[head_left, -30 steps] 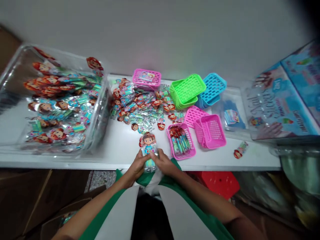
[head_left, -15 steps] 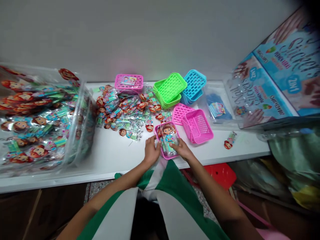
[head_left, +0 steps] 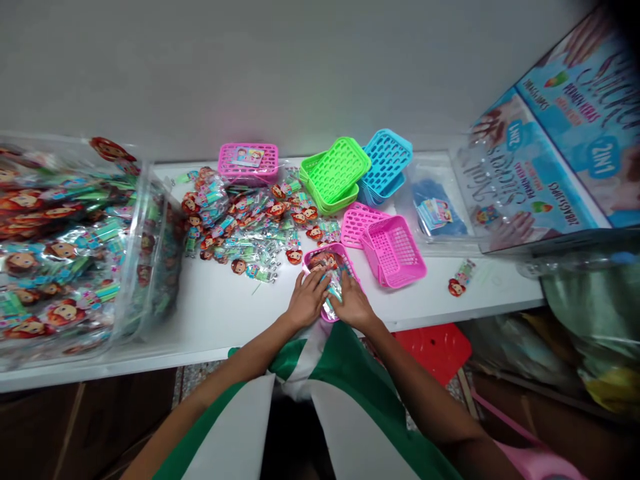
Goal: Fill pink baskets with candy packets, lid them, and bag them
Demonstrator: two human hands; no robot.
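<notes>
At the front edge of the table, a small pink basket [head_left: 357,272] is filled with shiny clear packets [head_left: 332,305] printed with cartoon girls. My left hand [head_left: 307,300] lies over the basket's left side, its fingers stretched across the top packets. From the other side, my right hand [head_left: 355,305] reaches over the right rim, fingers extended and touching the packets. Both hands cover part of the basket. Just behind it spreads a loose pile of similar packets [head_left: 250,220]. To its right stands an open pink basket [head_left: 400,250], with a pink perforated lid [head_left: 355,223] beside it.
A large clear bin [head_left: 145,267] full of packets takes up the left end. Behind are a lidded pink basket [head_left: 249,161], green baskets [head_left: 335,177] and blue baskets [head_left: 385,167]. A clear tray [head_left: 440,230] holds cards; printed boxes [head_left: 540,167] stand right. One packet [head_left: 461,277] lies alone.
My left hand has moved from the basket's left rim onto the packets. My right hand has shifted left and in over them too. The view has moved slightly.
</notes>
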